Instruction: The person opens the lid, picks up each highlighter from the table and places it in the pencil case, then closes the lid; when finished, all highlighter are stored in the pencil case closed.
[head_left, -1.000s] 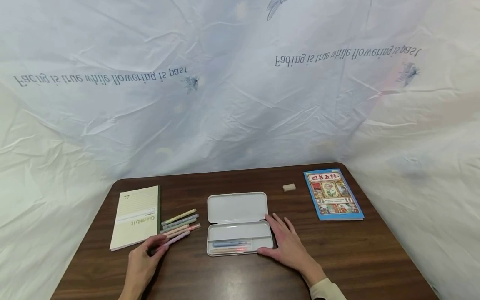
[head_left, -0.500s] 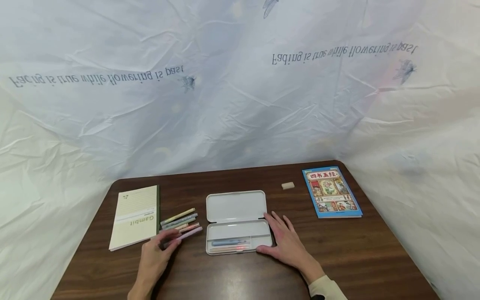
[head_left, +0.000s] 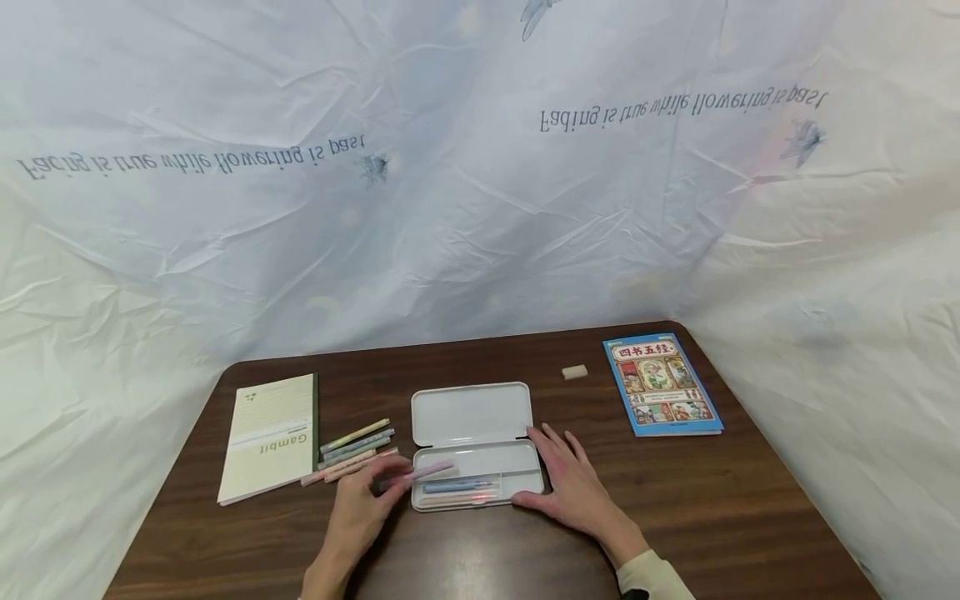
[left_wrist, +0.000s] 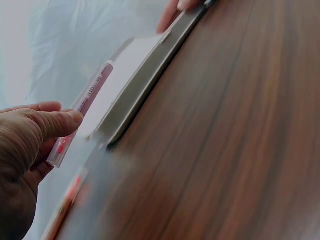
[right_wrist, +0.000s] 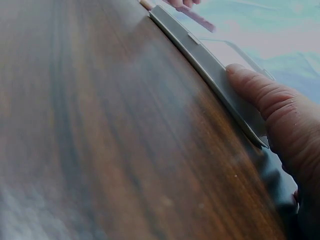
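Holding pens (head_left: 457, 485) front-left, the white pencil case (head_left: 480, 457) lies open

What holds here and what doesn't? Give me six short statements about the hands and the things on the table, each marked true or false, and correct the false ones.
1. The left hand pinches a pink pen. True.
2. The right hand touches the pencil case. True.
3. The pencil case is closed. False: its lid is open.
4. An eraser lies on the table. True.
5. The blue book lies to the left of the pencil case. False: it lies to the right.
6. The pencil case has no pens in it. False: a blue pen, among others, lies inside.
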